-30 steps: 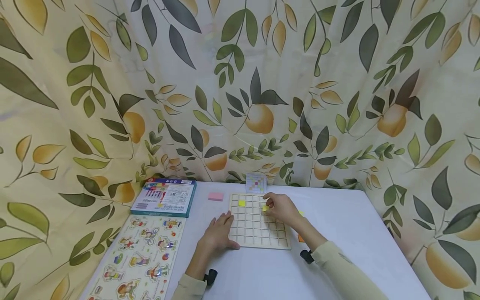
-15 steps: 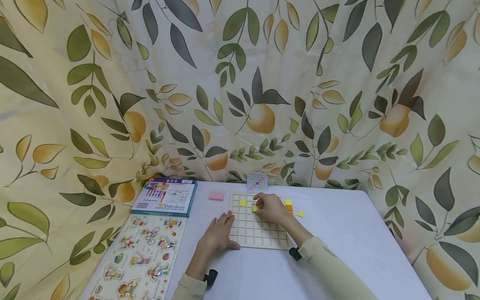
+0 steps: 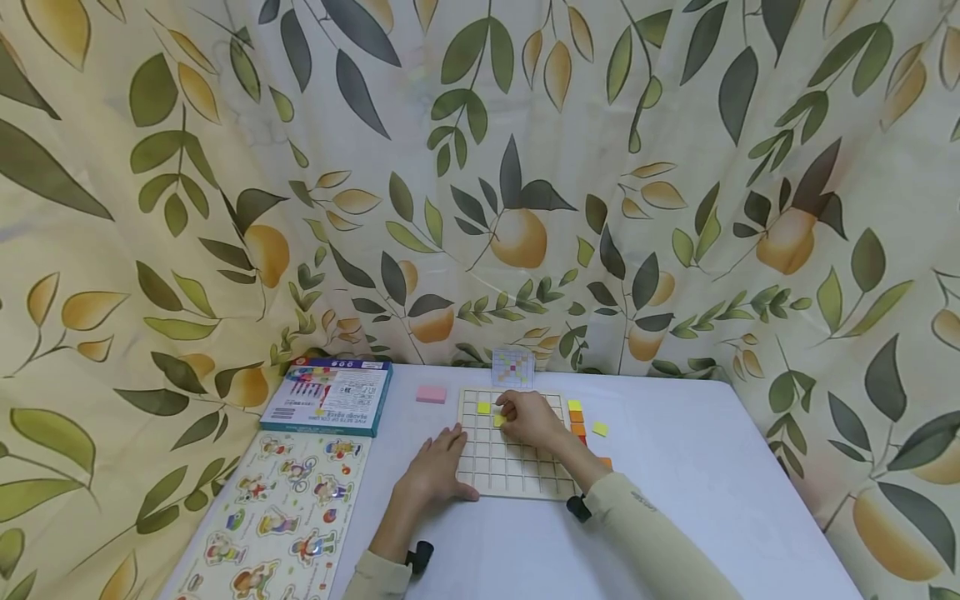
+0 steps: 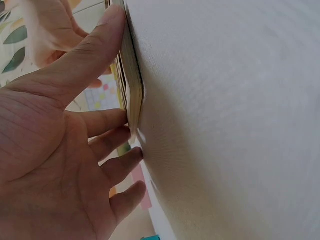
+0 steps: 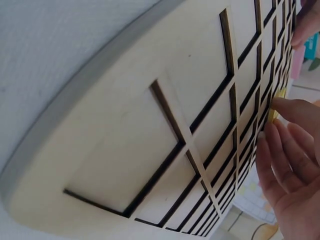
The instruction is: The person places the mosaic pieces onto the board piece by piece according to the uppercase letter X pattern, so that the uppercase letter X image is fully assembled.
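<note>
1. Wooden grid board (image 3: 517, 450) lies on the white worktop (image 3: 675, 500), low centre of the head view; one yellow tile (image 3: 483, 407) already sits in a cell near its upper left corner

2. Right hand (image 3: 534, 419) is over the board's upper rows, its fingers (image 5: 295, 112) curled together and pinching a second yellow tile (image 3: 499, 421), which shows just at the fingertips, one cell down and to the right of the seated tile

3. A second ago this hand and its tile were further right on the board; it has travelled left across the cells, so the tile seems to be arriving at its cell, and it is hard to tell whether it is seated yet

4. Left hand (image 3: 438, 467) has not moved: it rests flat at the board's left edge, fingers (image 4: 107, 122) spread and straight, thumb along the rim, holding nothing

5. With the arm shifted left, loose tiles (image 3: 577, 417) now show right of the board: yellow and orange ones, one yellow lying apart

6. Pattern card (image 3: 513, 367) stands behind the board; a pink block (image 3: 431, 394), a box (image 3: 327, 396) and a figure puzzle (image 3: 281, 517) lie to the left
</note>
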Action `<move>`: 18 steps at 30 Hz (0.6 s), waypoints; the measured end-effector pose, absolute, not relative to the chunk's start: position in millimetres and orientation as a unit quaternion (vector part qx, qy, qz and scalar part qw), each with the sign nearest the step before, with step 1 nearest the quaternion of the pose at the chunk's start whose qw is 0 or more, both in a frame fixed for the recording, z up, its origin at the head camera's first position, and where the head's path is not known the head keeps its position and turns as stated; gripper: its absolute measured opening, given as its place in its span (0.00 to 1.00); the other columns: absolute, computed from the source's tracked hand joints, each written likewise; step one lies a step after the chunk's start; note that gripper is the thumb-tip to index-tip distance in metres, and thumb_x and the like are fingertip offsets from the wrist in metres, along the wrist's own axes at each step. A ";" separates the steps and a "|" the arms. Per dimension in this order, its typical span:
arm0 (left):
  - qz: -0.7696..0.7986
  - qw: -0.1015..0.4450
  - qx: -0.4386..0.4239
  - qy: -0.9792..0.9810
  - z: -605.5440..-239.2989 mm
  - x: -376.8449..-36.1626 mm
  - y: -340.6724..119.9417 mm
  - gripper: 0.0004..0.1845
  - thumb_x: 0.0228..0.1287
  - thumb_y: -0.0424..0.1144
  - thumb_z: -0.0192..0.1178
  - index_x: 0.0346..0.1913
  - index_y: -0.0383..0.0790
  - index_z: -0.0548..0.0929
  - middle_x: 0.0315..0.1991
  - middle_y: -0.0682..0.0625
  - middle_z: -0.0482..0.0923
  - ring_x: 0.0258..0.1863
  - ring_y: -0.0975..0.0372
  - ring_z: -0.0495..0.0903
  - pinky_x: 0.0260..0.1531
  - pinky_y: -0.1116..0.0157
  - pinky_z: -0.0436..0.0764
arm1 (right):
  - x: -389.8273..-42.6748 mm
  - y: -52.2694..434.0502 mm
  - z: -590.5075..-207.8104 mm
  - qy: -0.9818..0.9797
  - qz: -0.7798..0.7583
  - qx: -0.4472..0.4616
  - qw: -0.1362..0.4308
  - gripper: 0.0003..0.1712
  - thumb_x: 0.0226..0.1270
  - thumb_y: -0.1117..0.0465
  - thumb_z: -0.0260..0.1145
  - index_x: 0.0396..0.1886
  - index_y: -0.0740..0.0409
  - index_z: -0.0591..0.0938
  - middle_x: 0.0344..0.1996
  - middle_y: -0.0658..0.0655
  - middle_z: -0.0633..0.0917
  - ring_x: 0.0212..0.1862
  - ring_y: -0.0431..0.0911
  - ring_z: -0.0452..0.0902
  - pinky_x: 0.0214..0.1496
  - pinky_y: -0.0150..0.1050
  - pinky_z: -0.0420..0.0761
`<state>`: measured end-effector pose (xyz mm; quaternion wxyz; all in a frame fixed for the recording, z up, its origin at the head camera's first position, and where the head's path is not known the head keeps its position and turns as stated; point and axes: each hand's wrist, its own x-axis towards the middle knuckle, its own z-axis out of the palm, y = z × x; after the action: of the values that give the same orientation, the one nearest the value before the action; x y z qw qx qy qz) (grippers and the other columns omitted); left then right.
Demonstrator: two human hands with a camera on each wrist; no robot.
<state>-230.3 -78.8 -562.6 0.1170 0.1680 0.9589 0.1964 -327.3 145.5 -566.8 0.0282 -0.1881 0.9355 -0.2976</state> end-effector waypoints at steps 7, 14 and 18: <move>0.194 0.115 0.169 0.959 -563.1 -230.4 -78.2 0.59 0.50 0.59 0.81 0.79 0.34 0.64 0.82 0.40 0.56 0.81 0.46 0.55 0.79 0.45 0.57 | -325.9 145.3 -568.2 0.927 -0.318 -0.200 0.019 0.21 0.56 0.70 0.78 0.51 0.60 0.87 0.39 0.52 0.89 0.41 0.42 0.85 0.49 0.42 0.87; 0.195 0.112 0.170 0.959 -560.9 -229.1 -79.5 0.59 0.50 0.58 0.81 0.79 0.33 0.65 0.82 0.39 0.57 0.81 0.46 0.55 0.79 0.44 0.58 | -319.2 146.7 -562.8 0.930 -0.307 -0.201 0.005 0.21 0.59 0.72 0.73 0.54 0.61 0.86 0.40 0.53 0.89 0.42 0.43 0.85 0.49 0.42 0.87; 0.197 0.110 0.171 0.959 -560.8 -229.0 -79.2 0.59 0.49 0.57 0.81 0.79 0.33 0.65 0.81 0.39 0.57 0.81 0.46 0.56 0.79 0.44 0.58 | -313.6 150.6 -555.9 0.935 -0.296 -0.194 -0.017 0.19 0.61 0.73 0.70 0.53 0.59 0.86 0.40 0.53 0.90 0.42 0.43 0.86 0.47 0.42 0.87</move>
<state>-229.0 -79.2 -560.8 0.1099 0.1714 0.9590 0.1971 -313.6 150.6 -555.9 -0.0170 -0.1936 0.9353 -0.2957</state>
